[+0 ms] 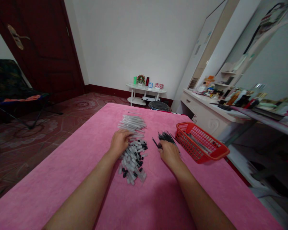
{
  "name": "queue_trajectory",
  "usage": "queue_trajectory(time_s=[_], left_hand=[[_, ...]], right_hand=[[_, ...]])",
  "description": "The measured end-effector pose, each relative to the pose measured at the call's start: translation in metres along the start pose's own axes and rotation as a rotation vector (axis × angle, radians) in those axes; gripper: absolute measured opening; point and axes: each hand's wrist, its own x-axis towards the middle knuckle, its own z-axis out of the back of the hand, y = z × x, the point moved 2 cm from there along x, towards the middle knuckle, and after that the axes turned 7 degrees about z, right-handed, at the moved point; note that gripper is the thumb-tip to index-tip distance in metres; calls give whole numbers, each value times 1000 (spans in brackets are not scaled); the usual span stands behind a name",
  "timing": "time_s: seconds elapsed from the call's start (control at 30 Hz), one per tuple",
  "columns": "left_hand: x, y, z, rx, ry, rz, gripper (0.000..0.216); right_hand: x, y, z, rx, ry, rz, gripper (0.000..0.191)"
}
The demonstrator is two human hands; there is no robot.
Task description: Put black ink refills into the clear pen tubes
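Observation:
My left hand (120,142) rests at the near edge of a stack of clear pen barrels (132,122), its fingers curled closed on a barrel. Just below that hand lies a heap of pen caps (132,161), frosted white with black ones mixed in. My right hand (170,152) is over a bundle of thin black pen refills (166,136). Its thumb and fingers are pinched at the bundle's left side, where one dark refill (155,142) sticks out. The palm hides part of the bundle.
A red plastic basket (199,150) holding thin sticks stands right of my right hand on the pink cloth (86,159) covering the table. A dresser with bottles (206,105) is at the right. A white side table (146,88) and a folding chair (16,92) stand farther off.

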Motion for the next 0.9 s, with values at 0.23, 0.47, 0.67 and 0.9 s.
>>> queue_trajectory(time_s=[0.23,0.47,0.67,0.9], left_hand=[[-1,-4,-2,-64,-14,-17,28],[-1,-5,-1,-31,-23,-19,27],[-2,-9,1,-14,-5,-54,27],[-3,-18,2,-26,74,-152,27]], right_hand=[[0,-2,11,6,-51,-52,20],[2,5,38,328,-149,136,22],[0,10,44,353,-136,164,23],[-1,12,51,313,-134,186,24]])
